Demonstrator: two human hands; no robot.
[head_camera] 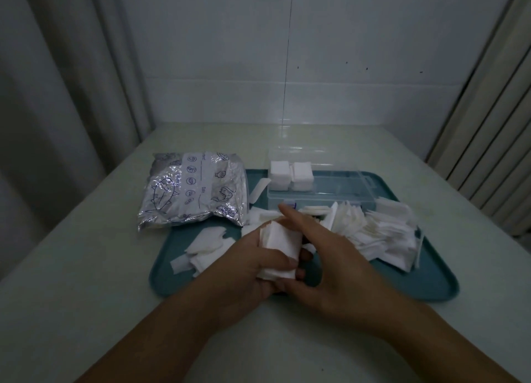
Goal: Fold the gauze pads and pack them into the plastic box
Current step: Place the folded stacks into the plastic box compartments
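Hands [287, 262] seemingly gripping gauze stack [280, 246]

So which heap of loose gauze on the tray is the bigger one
The heap on the right, in front of the box. It spreads wide and deep across the tray, while the left heap by the foil bag holds only a few pads.

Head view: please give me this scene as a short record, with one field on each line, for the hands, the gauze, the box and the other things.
left hand: grips a stack of gauze pads
right hand: fingers curled against the same stack
plastic box: clear, open, on the teal tray
packed gauze: two stacks in the box's left end
loose gauze: heap on the tray, right of the hands
foil bag: left of the box, partly on the tray
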